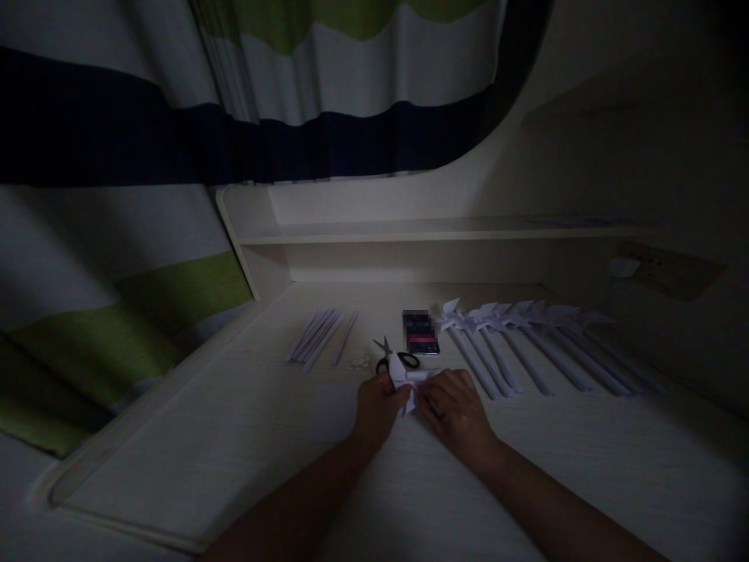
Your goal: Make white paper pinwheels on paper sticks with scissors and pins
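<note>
On a pale wood-grain desk (234,437) in pretty dim light, going left to right: a striped curtain (117,234) hangs far left, then a bundle of thin rolled paper sticks (321,337) lies pointing away. Scissors (391,357) sit just behind the hands. Left hand (378,407) and right hand (456,410) both pinch a small white folded paper (408,382) at the middle of the desk, its pointy tip aimed far-left. A dark phone (421,332) is behind; its screen is too blurred to read. Far right, a row of white paper pinwheels (515,343) lies with their stems running near-right.
</note>
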Tool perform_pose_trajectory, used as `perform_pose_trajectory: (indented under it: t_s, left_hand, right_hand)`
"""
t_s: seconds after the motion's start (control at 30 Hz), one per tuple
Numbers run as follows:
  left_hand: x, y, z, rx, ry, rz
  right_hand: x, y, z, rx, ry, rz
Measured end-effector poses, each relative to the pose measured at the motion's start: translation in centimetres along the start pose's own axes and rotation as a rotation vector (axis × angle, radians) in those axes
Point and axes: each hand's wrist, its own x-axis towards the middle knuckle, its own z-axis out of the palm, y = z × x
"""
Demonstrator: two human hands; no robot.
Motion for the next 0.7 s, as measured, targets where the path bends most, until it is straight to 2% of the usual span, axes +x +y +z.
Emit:
perform_pose_trajectory:
  t_s: [0.13, 0.5, 0.6, 0.7]
  left_hand:
    - [-0.15, 0.33, 0.07, 0.018, 0.007, 0.001]
    - [-0.32, -0.05, -0.13, 0.166, -0.004, 0.145]
    - [-0.42, 0.07, -0.28, 0.251, -0.003, 0.165]
    - [-0.49, 0.04, -0.31, 0.301, 0.01, 0.189]
  right_hand:
    - [0.07, -0.04, 0.09, -0.049, 0.001, -0.025]
    - [-0.08, 0.24, 0.44, -0.196, -0.038, -0.219]
    - [0.02, 0.14, 0.38, -0.191, -0.029, -0.181]
    - [0.24, -0.2, 0.33, -0.162, -0.001, -0.074]
